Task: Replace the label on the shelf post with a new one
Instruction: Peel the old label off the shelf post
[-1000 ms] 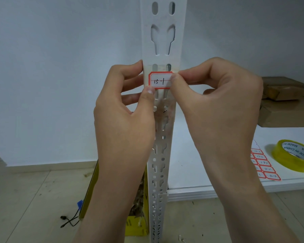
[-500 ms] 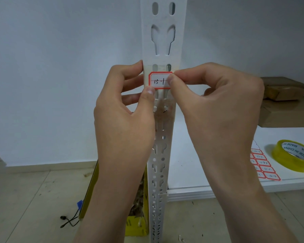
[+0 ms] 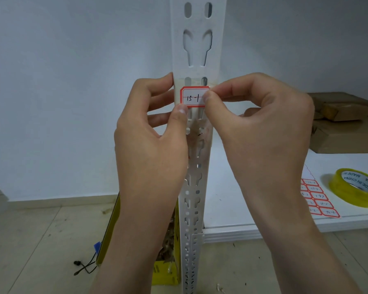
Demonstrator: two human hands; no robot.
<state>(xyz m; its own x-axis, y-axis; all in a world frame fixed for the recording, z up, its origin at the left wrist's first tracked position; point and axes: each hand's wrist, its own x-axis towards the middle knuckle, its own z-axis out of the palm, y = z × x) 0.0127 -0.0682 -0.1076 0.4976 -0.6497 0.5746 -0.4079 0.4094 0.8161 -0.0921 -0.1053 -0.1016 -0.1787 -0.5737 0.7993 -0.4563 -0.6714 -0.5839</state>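
A white perforated shelf post (image 3: 197,49) stands upright in the middle of the head view. A red-bordered white label (image 3: 193,97) with handwritten "15-1" lies against its face over a strip of clear tape. My right hand (image 3: 261,132) pinches the label's right edge between thumb and forefinger. My left hand (image 3: 151,143) curls round the post from the left, its thumb tip touching the label's lower left corner and its fingers behind the post.
On the white shelf board (image 3: 242,217) to the right lie a sheet of red-bordered labels (image 3: 319,198) and a roll of yellow tape (image 3: 357,188). Brown cardboard boxes (image 3: 344,122) sit at the back right. A yellow box (image 3: 164,272) stands on the floor behind the post.
My right thumb and forefinger have shifted slightly left along the label's right edge. The label and my left hand stay where they were.
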